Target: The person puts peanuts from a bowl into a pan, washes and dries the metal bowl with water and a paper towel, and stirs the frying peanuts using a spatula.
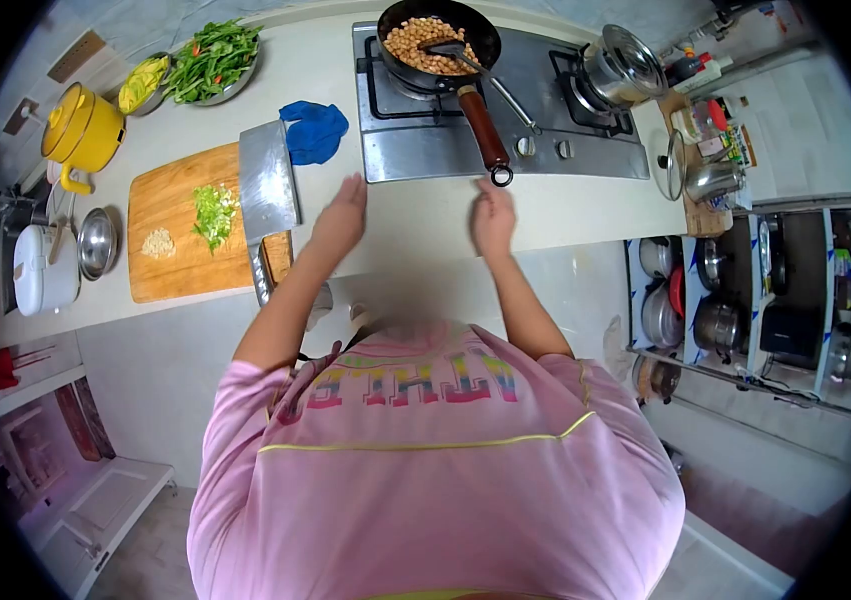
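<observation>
My left hand (341,217) is over the counter just in front of the stove, fingers stretched out and holding nothing. My right hand (493,222) is just below the tip of the wok's brown handle (482,132); its fingers are loosely bent, slightly blurred, and I see nothing in them. On the left burner sits the black wok (492,48) with tan nuts or beans (415,45) in it. A black-headed spatula (505,98) with a metal handle leans in the wok. Left of my left hand, a cleaver (267,185) lies on the wooden cutting board (160,275).
Chopped green pieces (213,215) and minced pale bits (157,243) lie on the board. A blue cloth (314,132) is beside the cleaver. Behind are a bowl of green vegetables (213,62) and a yellow pot (90,125). A steel pot (617,70) stands on the right burner.
</observation>
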`<state>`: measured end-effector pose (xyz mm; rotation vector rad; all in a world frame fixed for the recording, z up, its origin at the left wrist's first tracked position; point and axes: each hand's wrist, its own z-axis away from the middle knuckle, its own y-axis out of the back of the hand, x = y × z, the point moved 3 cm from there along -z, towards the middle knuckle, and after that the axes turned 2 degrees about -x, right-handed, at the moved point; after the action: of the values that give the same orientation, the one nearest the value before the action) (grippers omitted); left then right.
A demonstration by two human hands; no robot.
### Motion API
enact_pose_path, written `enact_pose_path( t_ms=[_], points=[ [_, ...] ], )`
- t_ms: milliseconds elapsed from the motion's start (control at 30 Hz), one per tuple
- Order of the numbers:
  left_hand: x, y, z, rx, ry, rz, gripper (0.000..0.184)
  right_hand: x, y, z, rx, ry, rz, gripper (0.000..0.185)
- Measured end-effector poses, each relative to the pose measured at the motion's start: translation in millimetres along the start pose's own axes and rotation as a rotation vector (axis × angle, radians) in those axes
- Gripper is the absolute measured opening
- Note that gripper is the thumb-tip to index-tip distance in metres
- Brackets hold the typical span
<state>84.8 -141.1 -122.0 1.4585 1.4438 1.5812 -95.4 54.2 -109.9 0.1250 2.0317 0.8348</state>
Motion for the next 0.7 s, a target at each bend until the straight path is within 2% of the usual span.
enact_pose_path(
  t_ms=[33,67,133,167,233,267,300,333,367,400,467,533,567,633,700],
  points=[
    [10,0,14,-0.048,-0.046,-0.037,0.039,15,11,-4,0.095,0.023,0.115,0.024],
    [20,2,26,-0.095,-0.089,-0.075,0.039,19,24,-9,0.114,0.000,0.182,0.032],
    [20,22,27,-0.026,-0.032,0.116,0.038,44,26,-11,0.090,-0.031,0.394,0.040],
    [7,21,21,0.085,-0.028,0.061,0.036,51,24,-9,0.087,-0.024,0.490,0.043],
    [-11,52,-3,0.221,0.103,0.160,0.030,21,6,2,-0.047,-0.042,0.682,0.048],
    [-19,63,-17,0.192,0.234,0.179,0.026,7,2,7,-0.105,-0.014,0.672,0.047],
    [-26,68,-28,0.209,0.213,0.118,0.028,18,-3,11,-0.166,0.037,0.410,0.042],
    [-33,72,-37,0.226,0.195,0.058,0.030,-9,18,4,-0.275,-0.202,0.020,0.036],
    [-38,75,-45,0.248,0.178,-0.003,0.032,-15,33,-10,-0.170,-0.261,-0.002,0.035],
    [-40,76,-52,0.135,0.214,-0.046,0.034,-13,51,-23,-0.067,-0.319,-0.026,0.035],
    [-70,69,-60,0.116,0.279,-0.100,0.035,-19,79,-54,0.062,-0.288,-0.089,0.036],
    [-80,71,-69,0.080,0.379,-0.142,0.037,-36,84,-98,-0.006,-0.094,-0.185,0.039],
    [-78,75,-74,0.023,0.427,-0.124,0.035,-48,78,-116,-0.108,0.014,-0.240,0.041],
    [-63,82,-72,0.045,0.431,-0.013,0.035,-67,71,-140,-0.315,0.283,-0.164,0.038],
    [-33,78,-58,0.122,0.363,0.246,0.036,-76,70,-159,-0.405,0.267,-0.017,0.030]
  ],
)
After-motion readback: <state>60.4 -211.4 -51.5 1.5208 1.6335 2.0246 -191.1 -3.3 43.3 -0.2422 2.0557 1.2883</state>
